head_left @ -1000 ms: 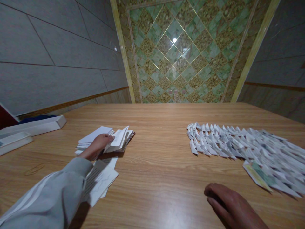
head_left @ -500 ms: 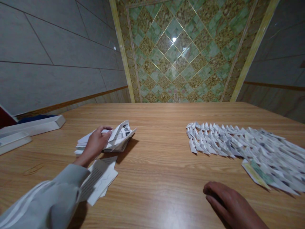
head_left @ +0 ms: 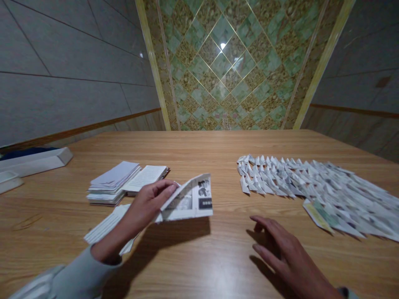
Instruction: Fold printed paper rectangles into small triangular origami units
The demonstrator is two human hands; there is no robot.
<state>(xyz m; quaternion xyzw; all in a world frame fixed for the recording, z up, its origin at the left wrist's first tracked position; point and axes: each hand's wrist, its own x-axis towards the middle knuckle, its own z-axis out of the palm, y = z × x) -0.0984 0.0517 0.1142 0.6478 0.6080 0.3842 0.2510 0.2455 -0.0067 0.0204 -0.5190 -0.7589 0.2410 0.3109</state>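
My left hand (head_left: 149,203) pinches a printed paper sheet (head_left: 190,202) by its left edge and holds it just above the wooden table (head_left: 199,257). Behind that hand lies a stack of cut paper sheets (head_left: 124,182). More loose sheets (head_left: 107,224) lie under my left forearm. My right hand (head_left: 280,253) hovers low over the table at the right front, fingers spread, holding nothing. Many small folded paper pieces (head_left: 299,182) lie in rows at the right.
A larger folded coloured sheet (head_left: 318,211) rests at the near edge of the rows. White trays (head_left: 34,160) stand at the far left of the table. Tiled walls close in behind and at both sides.
My left hand lifted one sheet off the stack and carried it right and toward me. My right hand moved forward and its fingers spread.
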